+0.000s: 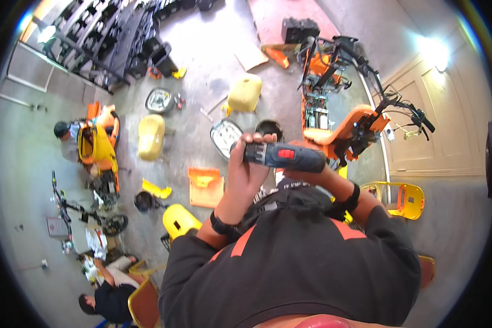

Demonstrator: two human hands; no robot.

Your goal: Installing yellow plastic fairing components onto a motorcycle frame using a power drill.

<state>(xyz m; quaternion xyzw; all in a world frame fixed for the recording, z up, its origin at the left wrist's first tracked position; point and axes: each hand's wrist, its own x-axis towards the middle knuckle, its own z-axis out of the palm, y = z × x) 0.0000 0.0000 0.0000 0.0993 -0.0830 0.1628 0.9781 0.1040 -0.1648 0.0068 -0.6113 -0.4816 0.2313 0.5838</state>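
Hanging out in front of a black, orange-striped top, a dark-grey, red-switched power drill is gripped round its nose by the left hand, rear by the right hand.

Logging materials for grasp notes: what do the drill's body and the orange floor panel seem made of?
Drill body: probably matte dark-grey plastic; moulded curves, soft highlights.
Orange panel: likely coloured plastic; even colour, raised shaping; painted metal not ruled out.

Yellow stools, tan door
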